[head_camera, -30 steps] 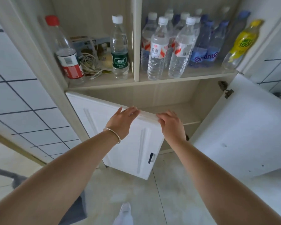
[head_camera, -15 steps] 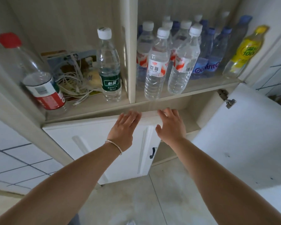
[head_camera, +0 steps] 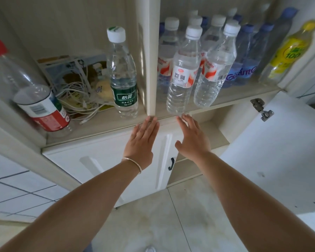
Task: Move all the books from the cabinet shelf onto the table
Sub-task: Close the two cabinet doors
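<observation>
My left hand (head_camera: 141,140) and my right hand (head_camera: 192,139) lie flat, fingers apart, against the top of the white left cabinet door (head_camera: 102,164), which stands nearly flush with the cabinet front. Both hands hold nothing. The white right cabinet door (head_camera: 273,157) is swung wide open, showing a bare lower shelf (head_camera: 213,131). No books show in this view. A flat printed booklet or box (head_camera: 62,64) leans at the back of the upper left compartment, partly hidden by cables.
The upper shelf (head_camera: 98,128) carries a red-capped bottle (head_camera: 31,91), a green-labelled water bottle (head_camera: 123,75), a tangle of white cables (head_camera: 76,95), several clear and blue water bottles (head_camera: 198,70) and a yellow bottle (head_camera: 289,53). Tiled floor (head_camera: 153,220) lies below.
The left door has swung from half open to almost closed under both hands. My fingers went from curled over its top edge to flat on its face. My view moved closer.
</observation>
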